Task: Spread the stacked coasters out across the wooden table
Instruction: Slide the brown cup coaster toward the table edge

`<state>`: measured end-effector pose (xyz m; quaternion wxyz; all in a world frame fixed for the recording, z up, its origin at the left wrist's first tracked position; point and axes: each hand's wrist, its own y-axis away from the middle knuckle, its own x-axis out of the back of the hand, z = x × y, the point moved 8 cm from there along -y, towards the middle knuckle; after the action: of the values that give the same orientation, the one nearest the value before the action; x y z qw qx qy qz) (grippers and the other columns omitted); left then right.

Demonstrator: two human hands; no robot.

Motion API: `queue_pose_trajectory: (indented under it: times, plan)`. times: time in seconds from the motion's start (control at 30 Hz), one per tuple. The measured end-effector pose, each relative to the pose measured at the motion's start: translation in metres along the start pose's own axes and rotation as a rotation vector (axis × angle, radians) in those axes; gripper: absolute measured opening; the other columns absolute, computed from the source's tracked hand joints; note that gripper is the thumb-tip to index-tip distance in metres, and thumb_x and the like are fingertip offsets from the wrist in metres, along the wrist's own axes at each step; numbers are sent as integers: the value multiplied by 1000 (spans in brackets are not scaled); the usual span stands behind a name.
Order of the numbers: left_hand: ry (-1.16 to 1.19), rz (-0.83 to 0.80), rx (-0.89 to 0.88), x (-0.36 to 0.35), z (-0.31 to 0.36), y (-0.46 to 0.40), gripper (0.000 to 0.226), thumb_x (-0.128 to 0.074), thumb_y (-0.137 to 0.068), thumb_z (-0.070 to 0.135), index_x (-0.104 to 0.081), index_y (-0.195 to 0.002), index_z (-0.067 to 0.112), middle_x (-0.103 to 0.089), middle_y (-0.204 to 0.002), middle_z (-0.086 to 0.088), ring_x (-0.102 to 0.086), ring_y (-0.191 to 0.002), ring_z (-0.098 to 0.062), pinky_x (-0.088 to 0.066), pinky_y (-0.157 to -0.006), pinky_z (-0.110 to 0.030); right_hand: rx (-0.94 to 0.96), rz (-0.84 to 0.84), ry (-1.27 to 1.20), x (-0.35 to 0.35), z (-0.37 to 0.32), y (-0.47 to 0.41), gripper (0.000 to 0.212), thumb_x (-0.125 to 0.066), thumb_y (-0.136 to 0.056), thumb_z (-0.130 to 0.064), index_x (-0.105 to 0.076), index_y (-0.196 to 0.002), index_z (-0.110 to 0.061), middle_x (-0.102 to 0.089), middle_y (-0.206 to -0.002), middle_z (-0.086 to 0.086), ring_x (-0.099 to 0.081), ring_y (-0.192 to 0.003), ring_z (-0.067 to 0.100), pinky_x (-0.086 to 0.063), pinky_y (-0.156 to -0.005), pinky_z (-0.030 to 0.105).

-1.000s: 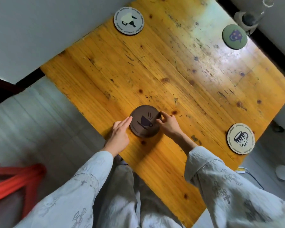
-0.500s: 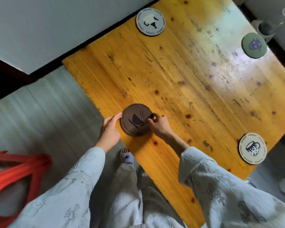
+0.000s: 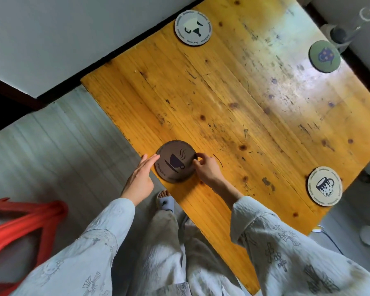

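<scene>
A brown round coaster [image 3: 175, 161] with a dark steaming-cup print lies at the near left edge of the wooden table [image 3: 233, 99]. My right hand [image 3: 207, 169] pinches its right rim with thumb and fingers. My left hand [image 3: 140, 178] is flat, fingers straight, fingertips touching the coaster's left rim. Three other coasters lie apart near the table's edges: a white one [image 3: 193, 28] at the far left, a green one [image 3: 324, 56] at the far right, and a cream one with a mug print [image 3: 324, 186] at the near right.
A red plastic object [image 3: 19, 233] stands on the floor at the left. A grey wall runs beyond the table's far edge. A clear glass item [image 3: 348, 28] stands beyond the green coaster. My slippered foot [image 3: 165, 201] shows beside the table's near edge.
The brown coaster has slid towards the table's left edge with both hands alongside it. The view has shifted with my head.
</scene>
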<state>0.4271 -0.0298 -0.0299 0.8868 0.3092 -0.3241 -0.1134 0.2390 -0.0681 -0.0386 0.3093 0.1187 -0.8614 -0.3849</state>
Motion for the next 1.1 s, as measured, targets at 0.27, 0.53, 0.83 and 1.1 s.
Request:
queue_pose_trajectory:
  times: [0.27,0.53,0.83,1.1]
  plan:
    - [2,-13,-5,-3,-3,4,82,-30,-79,-19,-24,-140,36,-8,-157,5,-25,-141,-21,-39,-78,-30,-18,29,-3,-3,9,8,38,-40,-97,-24,-46,-131,-10,-52,-127,21,-57,-105,31,-42,-75,28]
    - [-27,-9,0,-4,-3,4,83,-29,-78,-20,-25,-139,37,-9,-157,7,-24,-141,-17,-43,-72,-30,6,40,6,-1,8,9,39,-40,-97,-23,-44,-133,-8,-50,-129,21,-54,-97,26,-41,-75,27]
    - [-75,63,-16,-3,8,2,66,-31,-83,-10,-30,-138,26,-27,-153,1,-15,-143,-16,-35,-105,-38,32,57,77,-1,7,10,40,-39,-97,-24,-43,-134,-10,-46,-129,18,-53,-111,28,-39,-81,25]
    - [-586,64,-151,-9,50,-42,80,-59,-81,40,-9,-143,28,-5,-155,-12,-5,-142,-33,-14,-112,-56,222,298,519,33,7,11,47,-45,-94,-27,-36,-138,-15,-42,-138,15,-39,-125,34,-44,-96,49]
